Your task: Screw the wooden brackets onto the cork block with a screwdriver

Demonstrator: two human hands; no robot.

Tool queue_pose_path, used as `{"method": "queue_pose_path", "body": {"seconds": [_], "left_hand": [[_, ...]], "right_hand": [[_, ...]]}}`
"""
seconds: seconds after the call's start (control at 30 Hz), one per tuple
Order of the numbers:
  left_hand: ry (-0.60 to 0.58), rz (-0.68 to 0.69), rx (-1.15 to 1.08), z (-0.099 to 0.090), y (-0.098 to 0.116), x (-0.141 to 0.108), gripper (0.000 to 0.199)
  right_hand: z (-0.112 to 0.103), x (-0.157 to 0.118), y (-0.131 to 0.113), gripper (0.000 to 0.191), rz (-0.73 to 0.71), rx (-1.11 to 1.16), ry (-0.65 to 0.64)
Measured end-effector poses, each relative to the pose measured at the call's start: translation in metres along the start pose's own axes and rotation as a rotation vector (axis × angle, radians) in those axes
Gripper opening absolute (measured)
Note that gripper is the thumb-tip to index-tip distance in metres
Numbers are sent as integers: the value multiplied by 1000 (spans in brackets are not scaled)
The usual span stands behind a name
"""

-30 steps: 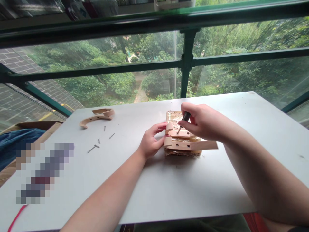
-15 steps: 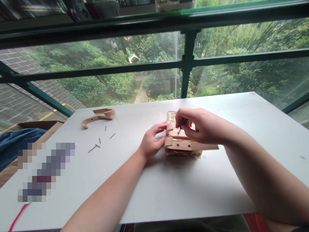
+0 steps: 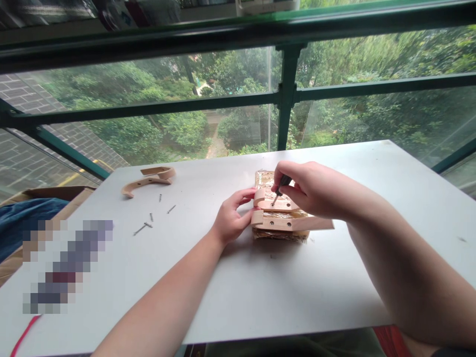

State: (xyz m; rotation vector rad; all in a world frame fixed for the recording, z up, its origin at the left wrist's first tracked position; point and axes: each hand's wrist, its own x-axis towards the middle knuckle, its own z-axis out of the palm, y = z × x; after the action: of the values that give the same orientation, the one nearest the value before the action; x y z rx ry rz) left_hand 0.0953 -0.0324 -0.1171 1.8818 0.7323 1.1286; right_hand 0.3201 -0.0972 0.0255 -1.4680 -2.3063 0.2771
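My right hand (image 3: 307,191) is closed round the dark handle of a screwdriver (image 3: 283,182). Its tip meets a hole in the upper wooden hook (image 3: 279,205), whose far end is hidden behind that hand. Beneath lies a block wrapped in shiny clear film (image 3: 264,177). A lower wooden hook (image 3: 279,224), with two dark screw holes, crosses the block's near side and sticks out to the right. My left hand (image 3: 232,216) pinches the curved end of the upper hook between thumb and fingers, at the block's left side.
Several loose screws (image 3: 171,209) lie on the white table (image 3: 230,297) to the left. Behind them rests another curved wooden hook (image 3: 150,182). A blurred-out item (image 3: 70,267) with a red strap lies at the left edge, near a cardboard box (image 3: 78,198). Green-framed windows stand behind.
My right hand has lifted and tilted slightly, baring more of the screwdriver and a second hole in the upper hook. My left hand keeps its hold. The whole view has shifted a little.
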Motion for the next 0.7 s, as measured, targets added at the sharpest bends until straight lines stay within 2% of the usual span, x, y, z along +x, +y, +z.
{"method": "queue_pose_path", "body": {"seconds": [0.23, 0.43, 0.7], "left_hand": [[-9, 5, 4, -2, -4, 0, 44], [-15, 17, 4, -2, -1, 0, 44], [-7, 12, 18, -2, 0, 0, 44]], "right_hand": [[4, 4, 5, 14, 75, -166, 78], [10, 4, 6, 20, 74, -136, 110], [4, 1, 3, 15, 29, -130, 155]]}}
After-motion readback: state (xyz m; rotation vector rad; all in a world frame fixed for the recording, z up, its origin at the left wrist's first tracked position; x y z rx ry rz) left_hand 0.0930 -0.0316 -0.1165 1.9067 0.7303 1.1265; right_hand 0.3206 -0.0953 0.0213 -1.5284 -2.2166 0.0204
